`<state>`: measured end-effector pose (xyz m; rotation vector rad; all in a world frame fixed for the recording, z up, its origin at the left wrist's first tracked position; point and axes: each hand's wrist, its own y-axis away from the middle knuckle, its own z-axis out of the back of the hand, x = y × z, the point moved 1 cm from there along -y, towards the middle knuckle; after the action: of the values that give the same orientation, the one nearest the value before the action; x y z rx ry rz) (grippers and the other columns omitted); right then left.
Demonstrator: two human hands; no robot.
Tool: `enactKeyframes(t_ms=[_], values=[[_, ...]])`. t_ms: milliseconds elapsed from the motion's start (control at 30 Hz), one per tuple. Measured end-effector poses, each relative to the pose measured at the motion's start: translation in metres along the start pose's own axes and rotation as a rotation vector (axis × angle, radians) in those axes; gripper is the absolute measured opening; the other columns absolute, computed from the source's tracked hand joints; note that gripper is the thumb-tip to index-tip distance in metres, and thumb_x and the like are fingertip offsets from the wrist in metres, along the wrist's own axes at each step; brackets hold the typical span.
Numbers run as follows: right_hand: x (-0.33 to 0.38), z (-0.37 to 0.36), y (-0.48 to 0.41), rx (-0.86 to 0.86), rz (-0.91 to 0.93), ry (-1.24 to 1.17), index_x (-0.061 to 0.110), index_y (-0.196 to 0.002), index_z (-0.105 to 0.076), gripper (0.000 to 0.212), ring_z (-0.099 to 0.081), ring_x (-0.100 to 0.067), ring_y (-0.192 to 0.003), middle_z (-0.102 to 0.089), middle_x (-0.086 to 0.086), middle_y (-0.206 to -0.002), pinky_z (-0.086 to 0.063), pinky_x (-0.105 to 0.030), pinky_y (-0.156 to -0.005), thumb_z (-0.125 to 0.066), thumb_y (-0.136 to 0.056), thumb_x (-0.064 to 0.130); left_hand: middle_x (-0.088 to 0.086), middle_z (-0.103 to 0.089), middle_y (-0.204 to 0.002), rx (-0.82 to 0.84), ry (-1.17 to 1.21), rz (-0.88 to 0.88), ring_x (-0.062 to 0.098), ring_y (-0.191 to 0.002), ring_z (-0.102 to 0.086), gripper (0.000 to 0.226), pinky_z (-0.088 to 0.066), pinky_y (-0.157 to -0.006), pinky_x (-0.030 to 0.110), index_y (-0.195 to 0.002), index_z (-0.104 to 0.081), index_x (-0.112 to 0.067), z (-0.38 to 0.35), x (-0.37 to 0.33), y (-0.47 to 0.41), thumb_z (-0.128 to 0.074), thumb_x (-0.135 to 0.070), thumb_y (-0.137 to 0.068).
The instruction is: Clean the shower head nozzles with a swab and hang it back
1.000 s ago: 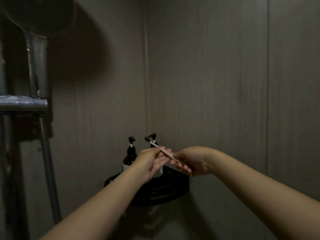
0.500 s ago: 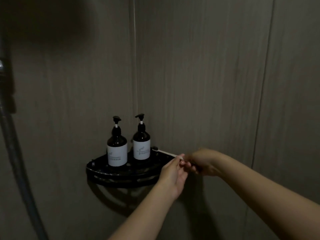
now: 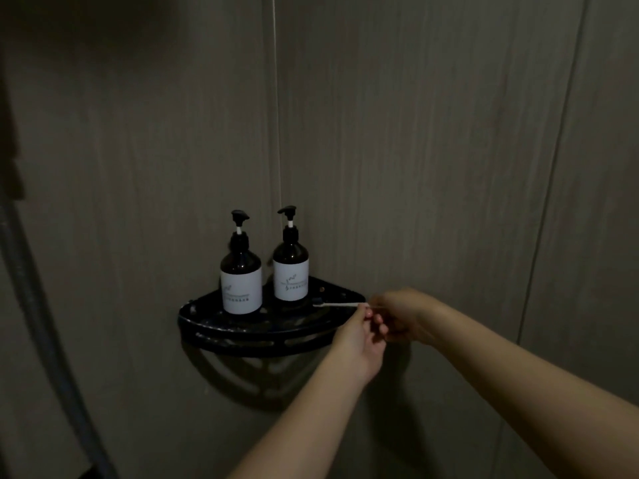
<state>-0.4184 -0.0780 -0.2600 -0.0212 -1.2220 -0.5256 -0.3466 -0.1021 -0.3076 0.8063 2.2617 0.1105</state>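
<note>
A thin white swab with a dark tip lies almost level over the right part of the black corner shelf. Its dark tip sits near the right bottle. My left hand pinches the swab's right portion with its fingertips. My right hand is just beyond, its fingers curled round the swab's far right end. The two hands touch at the shelf's right corner. The shower head is out of view.
Two dark pump bottles with white labels stand side by side on the shelf in the wall corner. A grey shower hose curves down the left edge. Brown wall panels fill the rest.
The view swung right and down, so the shower head and rail left the frame. Both hands carried the swab down and right until its tip came over the shelf.
</note>
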Motion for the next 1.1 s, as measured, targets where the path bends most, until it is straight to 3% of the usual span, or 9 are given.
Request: enactKeyframes(t_ms=[67,167,200,267,333,533,867,1000,1100], values=[[0.001,-0.002,0.001,-0.003,0.01,0.007,0.01,-0.063,-0.053,0.032,-0.046,-0.015,-0.053,-0.047,-0.004,-0.059,-0.042,-0.025,-0.056,-0.045,-0.094,0.014,0.006,-0.056,-0.083,0.001,0.031,-0.006,0.011,-0.069,-0.05,0.024,-0.042,-0.063,0.019,-0.08,-0.054,-0.01,-0.001,0.0,0.002,-0.044,-0.02,-0.099],[0.001,-0.002,0.002,-0.02,0.028,0.023,0.009,-0.064,-0.054,0.031,-0.048,-0.016,-0.054,-0.05,-0.006,-0.061,-0.043,-0.026,-0.056,-0.045,-0.094,0.015,0.005,-0.06,-0.115,-0.016,0.073,-0.002,0.016,-0.108,-0.056,0.027,-0.044,-0.09,0.021,-0.116,-0.058,-0.004,-0.003,0.001,0.008,-0.043,-0.019,-0.099],[0.001,-0.002,0.001,-0.021,0.029,0.019,0.009,-0.064,-0.054,0.031,-0.049,-0.016,-0.054,-0.05,-0.006,-0.061,-0.043,-0.026,-0.056,-0.045,-0.094,0.016,0.005,-0.062,-0.109,-0.02,0.076,-0.008,0.016,-0.098,-0.058,0.024,-0.046,-0.085,0.018,-0.111,-0.059,-0.004,-0.004,0.001,0.008,-0.044,-0.019,-0.099],[-0.001,-0.001,0.002,-0.006,0.022,0.004,0.009,-0.066,-0.055,0.032,-0.049,-0.017,-0.055,-0.051,-0.006,-0.062,-0.044,-0.026,-0.056,-0.045,-0.095,0.018,0.006,-0.058,-0.081,-0.003,0.066,0.004,0.015,-0.064,-0.049,0.024,-0.049,-0.05,0.013,-0.082,-0.056,-0.007,-0.005,0.002,0.009,-0.044,-0.018,-0.099],[-0.003,0.0,0.002,0.018,0.011,-0.006,0.009,-0.067,-0.054,0.035,-0.049,-0.017,-0.055,-0.05,-0.006,-0.062,-0.044,-0.025,-0.056,-0.043,-0.097,0.022,0.004,-0.048,-0.065,-0.01,0.047,0.012,0.012,-0.052,-0.039,0.029,-0.039,-0.033,0.013,-0.071,-0.05,-0.009,-0.005,0.002,0.01,-0.045,-0.018,-0.099],[-0.005,0.009,0.002,0.034,-0.012,-0.068,0.01,-0.066,-0.054,0.05,-0.048,-0.016,-0.052,-0.052,-0.003,-0.047,-0.042,-0.022,-0.052,-0.036,-0.098,0.043,0.006,-0.045,-0.06,0.025,-0.01,0.037,0.015,-0.055,-0.04,0.03,-0.039,-0.055,0.024,-0.077,-0.054,-0.005,-0.006,0.002,0.015,-0.044,-0.022,-0.099],[-0.02,0.025,0.011,0.035,-0.057,-0.116,0.008,-0.074,-0.055,0.065,-0.049,-0.02,-0.059,-0.052,-0.009,-0.067,-0.04,-0.027,-0.058,-0.022,-0.095,0.06,0.007,-0.042,-0.062,0.105,-0.126,0.042,0.017,-0.054,-0.035,0.042,-0.033,-0.054,0.026,-0.083,-0.055,-0.005,-0.009,0.012,0.018,-0.042,-0.043,-0.095],[-0.034,0.034,0.019,0.048,-0.068,-0.12,0.008,-0.078,-0.057,0.069,-0.049,-0.02,-0.06,-0.053,-0.01,-0.071,-0.04,-0.026,-0.058,-0.018,-0.093,0.063,0.013,-0.055,-0.086,0.2,-0.274,0.068,0.022,-0.068,-0.049,0.058,-0.039,-0.063,0.029,-0.116,-0.057,0.0,-0.007,0.019,0.021,-0.04,-0.05,-0.093],[-0.045,0.037,0.031,0.065,-0.091,-0.111,0.008,-0.078,-0.056,0.07,-0.05,-0.02,-0.062,-0.054,-0.01,-0.073,-0.041,-0.026,-0.058,-0.017,-0.093,0.064,0.012,-0.055,-0.091,0.226,-0.376,0.114,0.022,-0.072,-0.049,0.06,-0.041,-0.068,0.03,-0.125,-0.052,-0.006,-0.005,0.024,0.029,-0.041,-0.054,-0.091]])
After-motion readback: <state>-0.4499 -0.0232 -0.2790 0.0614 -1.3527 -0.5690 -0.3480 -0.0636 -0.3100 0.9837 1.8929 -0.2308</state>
